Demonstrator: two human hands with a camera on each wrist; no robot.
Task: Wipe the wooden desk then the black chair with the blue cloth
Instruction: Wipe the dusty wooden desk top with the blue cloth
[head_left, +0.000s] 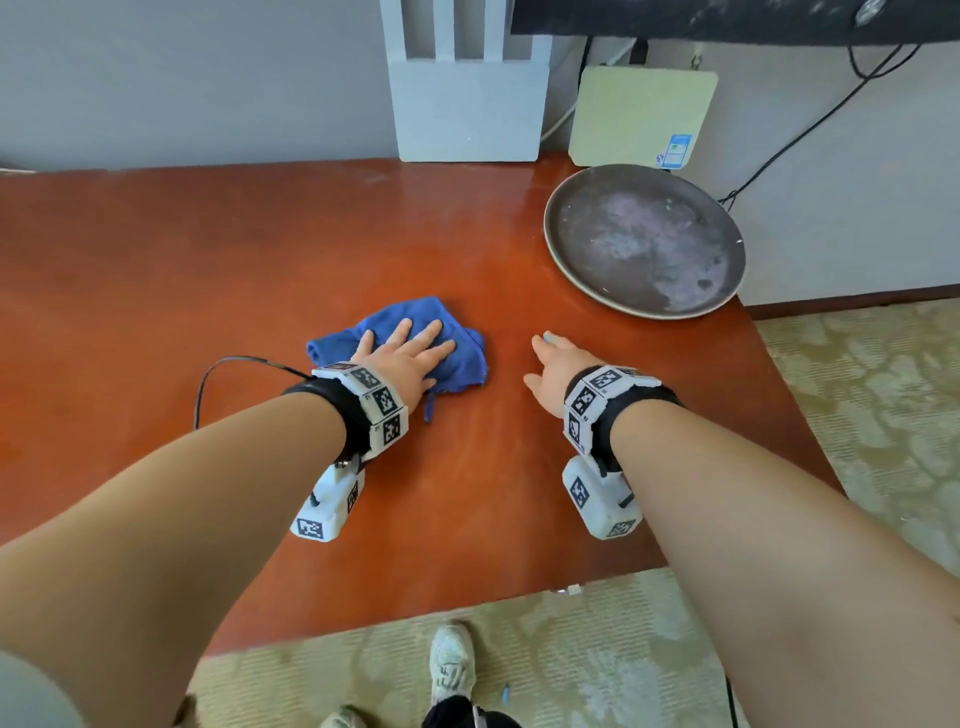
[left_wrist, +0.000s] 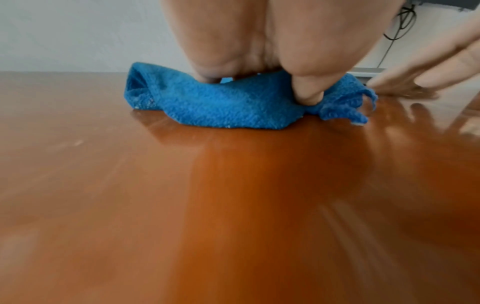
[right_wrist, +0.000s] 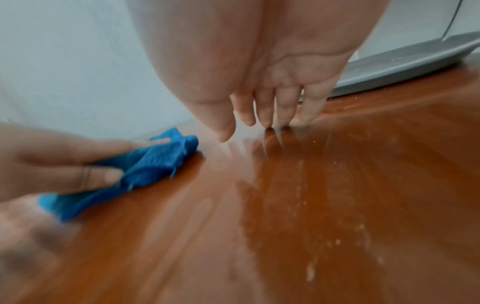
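The left hand (head_left: 402, 358) presses flat, fingers spread, on the blue cloth (head_left: 457, 358); the right hand (head_left: 558, 366) rests released on the tabletop (head_left: 208, 260). A wide sweep could knock the nearby plate (head_left: 644, 239).

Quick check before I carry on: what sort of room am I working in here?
Probably a hotel room or small office. A glossy wooden desk stands against a plain wall, patterned carpet covers the floor, and cables run down beside a pale box under a dark screen edge.

Both arms reach forward, wrists banded. Left hand (head_left: 402, 358) lies flat with fingers spread; right hand (head_left: 558, 364) hangs relaxed, fingertips (right_wrist: 285, 117) pointing down.
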